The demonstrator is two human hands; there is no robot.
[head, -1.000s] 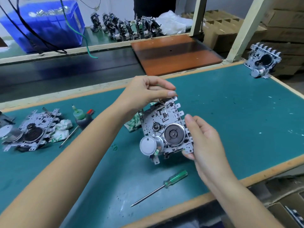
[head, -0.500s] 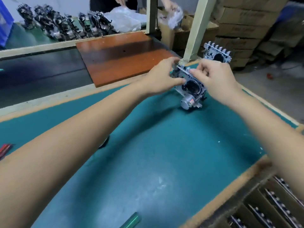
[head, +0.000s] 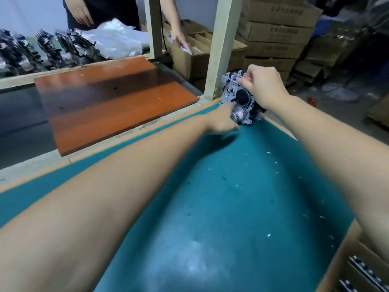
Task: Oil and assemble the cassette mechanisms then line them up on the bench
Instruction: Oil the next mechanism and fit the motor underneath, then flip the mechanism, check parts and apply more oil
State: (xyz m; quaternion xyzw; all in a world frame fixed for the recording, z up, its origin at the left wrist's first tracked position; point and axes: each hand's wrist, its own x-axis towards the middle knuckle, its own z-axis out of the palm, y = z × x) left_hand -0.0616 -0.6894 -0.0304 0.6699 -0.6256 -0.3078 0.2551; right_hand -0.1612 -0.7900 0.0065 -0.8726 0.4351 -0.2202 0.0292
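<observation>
A metal cassette mechanism (head: 230, 87), with a black flywheel and a silver motor, stands upright at the far right corner of the green bench (head: 242, 197). My right hand (head: 264, 86) grips its top edge from above. My left hand (head: 222, 121) reaches in from the left, index finger stretched out and touching the mechanism beside the motor, the other fingers curled. A second mechanism (head: 259, 114) shows only as dark parts right behind the first. Both my forearms stretch far across the bench.
A cream post (head: 221, 49) rises just left of the mechanisms. A brown board (head: 115, 102) lies on the belt beyond the bench edge. Several mechanisms (head: 42, 51) line the far bench, where another person's hand (head: 179, 39) reaches into a cardboard box. A box of parts (head: 362, 272) sits lower right.
The mechanism has gone from mid-air to standing at the far right corner. My right hand has shifted to its top edge, and my left hand has loosened to a single touching finger.
</observation>
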